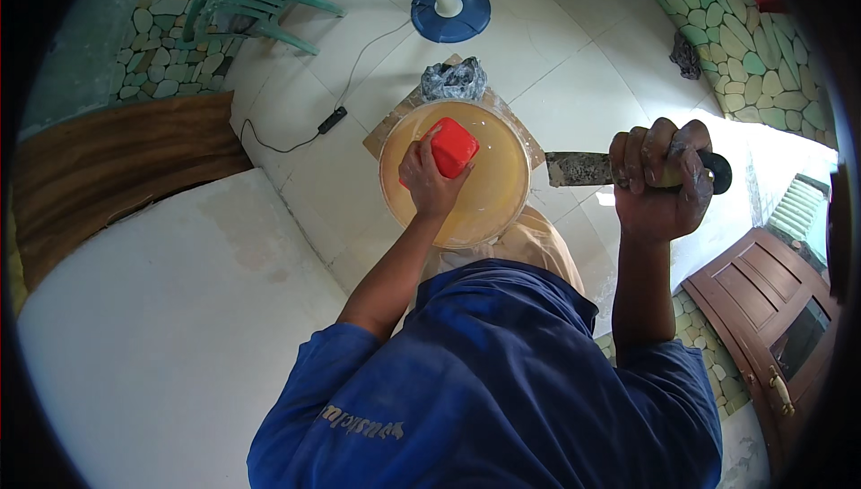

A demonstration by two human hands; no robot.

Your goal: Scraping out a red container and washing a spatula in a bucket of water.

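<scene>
My left hand (434, 180) grips a red plastic container (455, 146) over a large round yellowish basin (498, 206). The basin's inner wall carries whitish smears and wet-looking spots. Out to the right, my right hand (662, 180) is raised and closed around the handle of a putty knife or scraper (580, 169). Its broad, stained metal blade points left, towards the basin's rim. Whitish residue coats the fingers of my right hand. Behind the basin lies a crumpled grey plastic bag (455, 79). A square brown board or tile (380, 139) lies beneath the basin.
A fan with a blue base (451, 10) stands beyond the basin, its cable running to a black power strip (332, 120). A green plastic chair (269, 5) is at the upper left. A white surface (175, 327) fills the left side; a brown door (767, 294) is at right.
</scene>
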